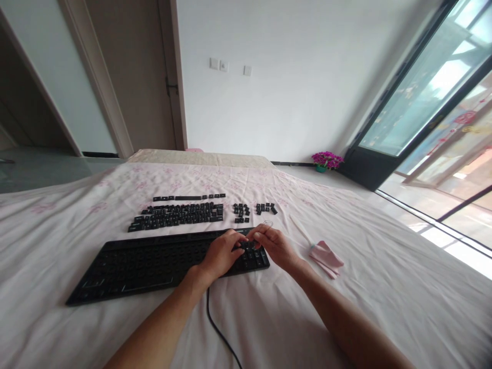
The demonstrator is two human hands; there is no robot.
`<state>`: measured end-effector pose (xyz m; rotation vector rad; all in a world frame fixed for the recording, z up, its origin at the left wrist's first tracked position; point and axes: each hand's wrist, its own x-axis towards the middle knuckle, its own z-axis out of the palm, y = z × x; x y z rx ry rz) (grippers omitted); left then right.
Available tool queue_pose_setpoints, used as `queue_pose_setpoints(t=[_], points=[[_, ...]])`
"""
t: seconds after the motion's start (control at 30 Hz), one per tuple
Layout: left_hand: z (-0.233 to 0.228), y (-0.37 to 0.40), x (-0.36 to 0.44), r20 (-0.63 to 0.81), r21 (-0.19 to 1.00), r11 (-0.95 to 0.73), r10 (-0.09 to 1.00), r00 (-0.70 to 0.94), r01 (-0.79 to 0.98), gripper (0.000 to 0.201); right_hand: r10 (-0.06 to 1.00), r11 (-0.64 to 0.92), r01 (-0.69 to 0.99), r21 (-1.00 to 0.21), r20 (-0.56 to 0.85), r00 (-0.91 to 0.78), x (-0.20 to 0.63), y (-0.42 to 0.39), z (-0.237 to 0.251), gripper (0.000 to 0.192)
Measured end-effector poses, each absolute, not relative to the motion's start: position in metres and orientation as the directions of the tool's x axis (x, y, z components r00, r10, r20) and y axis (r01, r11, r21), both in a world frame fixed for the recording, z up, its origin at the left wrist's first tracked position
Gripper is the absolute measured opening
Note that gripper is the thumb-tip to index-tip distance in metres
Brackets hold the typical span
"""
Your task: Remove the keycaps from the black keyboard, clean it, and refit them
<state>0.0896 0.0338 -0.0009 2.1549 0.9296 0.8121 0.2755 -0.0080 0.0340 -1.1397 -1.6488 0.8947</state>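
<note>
A black keyboard (146,261) lies on the cloth, most of its keycaps off on the left and middle, with keys still showing at its right end. Over that right end, my left hand (224,252) has thumb and forefinger drawn together; what they hold, if anything, is too small to make out. My right hand (274,246) meets it fingertip to fingertip, pinched round a thin wire keycap puller (268,223) whose wire loop sticks out beyond the knuckles. Behind the keyboard, loose black keycaps (180,215) are laid out in rows, with smaller groups (241,210) to the right.
A folded pink cloth (326,259) lies right of my right hand. The keyboard's black cable (219,330) runs toward me between my forearms. Pale flowered fabric (365,307) with wrinkles covers the surface. Beyond stand a wall, a door and a pot of magenta flowers (326,160).
</note>
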Motion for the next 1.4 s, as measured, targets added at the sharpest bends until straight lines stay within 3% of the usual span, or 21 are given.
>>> queue_pose_setpoints(t=[0.37,0.47,0.63,0.77,0.97,1.1,1.2,1.4], points=[[-0.003,0.036,0.090,0.277,0.711,-0.568,0.768,0.577,0.415,0.019,0.956,0.276,0.388,-0.879,0.211,-0.203,0.267,-0.004,0.029,0.029],[0.000,0.035,0.093,0.270,0.694,-0.581,0.758,0.593,0.425,0.017,0.928,0.363,0.397,-0.843,0.290,-0.232,0.272,-0.005,0.023,0.029],[0.002,0.031,0.105,0.216,0.653,-0.516,0.829,0.517,0.555,0.010,0.887,0.457,0.508,-0.730,0.419,-0.195,0.273,-0.005,0.016,0.029],[0.001,0.029,0.109,0.259,0.625,-0.555,0.811,0.525,0.549,0.005,0.845,0.509,0.526,-0.681,0.513,-0.153,0.266,-0.004,0.011,0.032],[0.006,0.022,0.110,0.305,0.580,-0.592,0.795,0.525,0.560,0.017,0.791,0.549,0.445,-0.707,0.612,-0.004,0.259,-0.010,0.004,0.034],[0.008,0.021,0.110,0.292,0.644,-0.580,0.789,0.540,0.500,0.017,0.774,0.563,0.400,-0.724,0.631,0.053,0.257,-0.014,0.006,0.032],[0.004,0.023,0.109,0.306,0.737,-0.546,0.796,0.522,0.400,0.005,0.748,0.597,0.404,-0.693,0.662,0.032,0.257,-0.013,0.009,0.030],[-0.004,0.031,0.109,0.242,0.889,-0.382,0.862,0.446,0.254,0.031,0.688,0.627,0.560,-0.542,0.722,-0.072,0.263,-0.014,0.023,0.025]])
